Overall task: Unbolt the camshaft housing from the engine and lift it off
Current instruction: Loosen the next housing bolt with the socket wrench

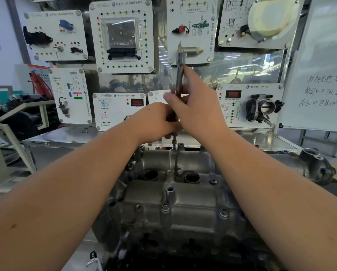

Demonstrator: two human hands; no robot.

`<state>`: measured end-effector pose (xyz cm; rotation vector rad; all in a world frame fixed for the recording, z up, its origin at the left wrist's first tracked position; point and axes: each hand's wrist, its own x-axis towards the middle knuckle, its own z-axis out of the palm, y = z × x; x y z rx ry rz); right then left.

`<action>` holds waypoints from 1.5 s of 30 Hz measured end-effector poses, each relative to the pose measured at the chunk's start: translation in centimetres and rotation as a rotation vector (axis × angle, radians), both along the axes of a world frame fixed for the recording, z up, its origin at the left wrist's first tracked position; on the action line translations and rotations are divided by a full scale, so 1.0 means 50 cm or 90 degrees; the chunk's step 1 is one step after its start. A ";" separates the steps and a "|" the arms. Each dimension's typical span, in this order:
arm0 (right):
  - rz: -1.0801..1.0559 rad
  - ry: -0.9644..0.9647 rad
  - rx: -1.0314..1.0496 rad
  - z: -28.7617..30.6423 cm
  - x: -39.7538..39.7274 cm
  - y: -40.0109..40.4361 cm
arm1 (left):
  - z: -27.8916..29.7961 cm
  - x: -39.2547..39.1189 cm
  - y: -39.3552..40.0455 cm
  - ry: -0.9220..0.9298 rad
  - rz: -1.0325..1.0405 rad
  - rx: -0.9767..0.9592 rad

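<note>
Both my hands on the wrench (180, 75)
Left hand (154, 122) and right hand (198, 106) grip it upright over a far bolt (173, 146) of the housing (173, 202).

An automotive training workshop: white teaching panels (122, 35) carrying mounted car parts, wiring diagrams and test sockets cover the back wall, a whiteboard (323, 65) bears handwriting, and a bare metal engine (175, 202) sits before a steel surface (70, 135).

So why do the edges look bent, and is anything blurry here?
Head view: the wide lens bows the whiteboard and panel edges; the hands and the upright tool they hold are slightly smeared; the camshaft housing is fairly sharp; soft, even light with no hard shadows.
</note>
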<state>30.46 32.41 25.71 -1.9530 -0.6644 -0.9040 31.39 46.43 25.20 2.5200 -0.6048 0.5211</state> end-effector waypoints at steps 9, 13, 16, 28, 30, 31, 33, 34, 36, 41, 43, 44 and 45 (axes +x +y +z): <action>-0.003 -0.011 -0.020 0.000 0.002 0.004 | -0.006 0.009 0.003 0.010 -0.001 -0.026; -0.009 -0.014 -0.020 -0.002 -0.003 0.004 | -0.004 0.003 0.003 -0.002 -0.010 -0.015; -0.020 -0.011 -0.015 0.000 -0.001 0.001 | -0.002 -0.001 -0.001 0.005 -0.001 -0.015; -0.002 -0.004 -0.036 -0.002 -0.002 0.004 | -0.001 -0.002 0.006 0.021 -0.024 -0.038; 0.000 -0.006 -0.012 -0.001 -0.002 0.001 | -0.001 -0.003 0.004 0.030 -0.021 -0.037; -0.002 -0.005 -0.003 0.000 -0.002 0.000 | -0.001 -0.003 0.004 0.040 -0.021 -0.039; -0.011 0.000 -0.003 0.002 0.000 -0.001 | -0.001 -0.003 0.002 0.054 -0.017 -0.050; -0.014 0.002 -0.007 0.002 0.001 0.000 | -0.001 -0.003 0.001 0.055 -0.012 -0.050; -0.018 0.005 -0.013 0.002 0.001 0.002 | -0.001 -0.004 0.000 0.042 0.000 -0.029; -0.015 0.009 -0.005 0.003 0.001 0.000 | 0.000 -0.002 -0.004 0.016 0.021 0.007; -0.016 0.007 -0.008 0.003 0.002 0.000 | 0.001 -0.004 -0.005 0.023 0.013 0.007; -0.017 0.007 -0.010 0.003 0.002 0.000 | 0.000 -0.005 -0.004 0.029 0.009 0.005; -0.019 0.006 -0.013 0.003 0.001 0.000 | 0.000 -0.005 -0.003 0.036 0.005 0.000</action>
